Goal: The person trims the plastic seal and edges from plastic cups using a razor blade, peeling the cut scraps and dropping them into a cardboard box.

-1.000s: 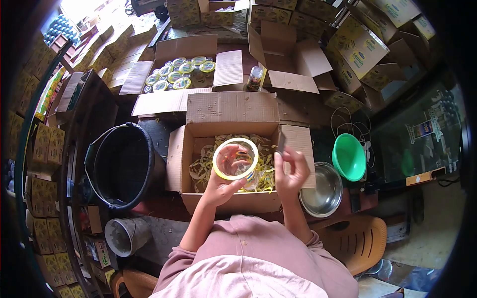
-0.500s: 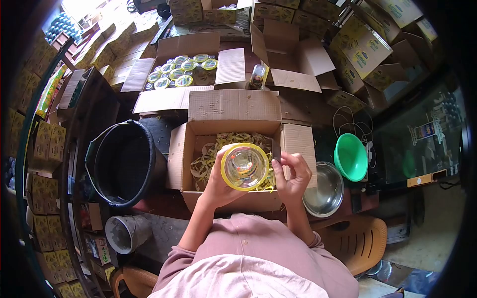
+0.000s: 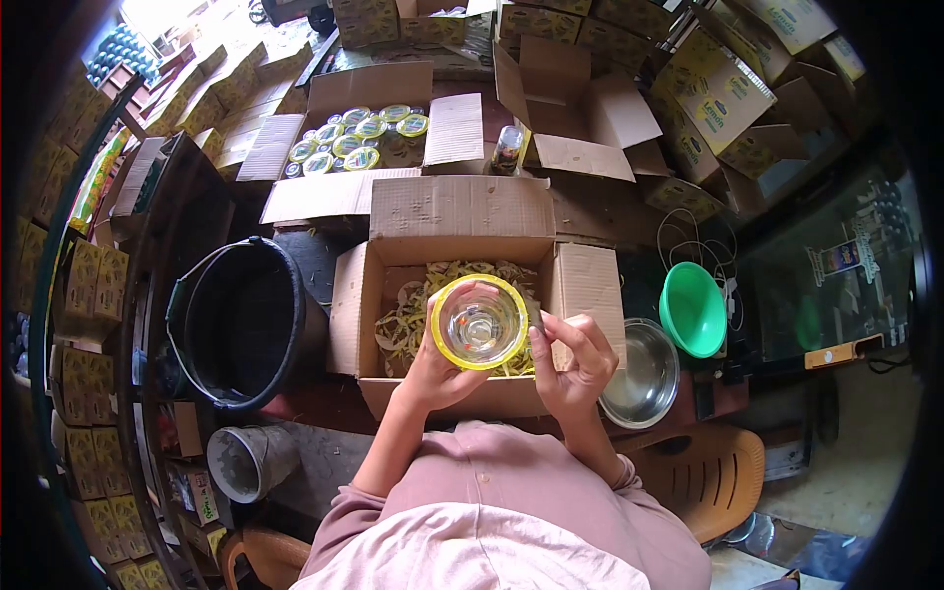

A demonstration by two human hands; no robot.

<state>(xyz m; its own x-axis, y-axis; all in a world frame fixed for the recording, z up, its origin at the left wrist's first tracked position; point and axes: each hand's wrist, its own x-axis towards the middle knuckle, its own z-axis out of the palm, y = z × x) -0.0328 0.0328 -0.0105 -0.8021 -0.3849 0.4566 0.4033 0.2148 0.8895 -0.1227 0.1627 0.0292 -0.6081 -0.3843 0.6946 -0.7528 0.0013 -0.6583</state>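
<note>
My left hand [image 3: 433,369] is closed around a clear, round jar [image 3: 480,324] with a yellow rim, its round end turned up toward me. My right hand [image 3: 573,359] pinches a small, dark, flat blade-like piece [image 3: 535,313] between thumb and fingers. That piece lies against or just beside the right side of the yellow rim; I cannot tell whether it touches. Beneath both hands an open cardboard box [image 3: 462,398] holds a heap of curled yellow strips [image 3: 408,315].
Left stands a black bucket [image 3: 295,324], with a grey pail [image 3: 221,462] below. A steel bowl [image 3: 644,374] and green bowl [image 3: 693,310] sit right. Behind are a carton of lidded jars [image 3: 344,202], a lone jar [image 3: 507,147] and another open carton [image 3: 585,157].
The jar has shifted slightly left and up and its tilt has changed. My right hand and the dark piece have moved slightly left and down with it.
</note>
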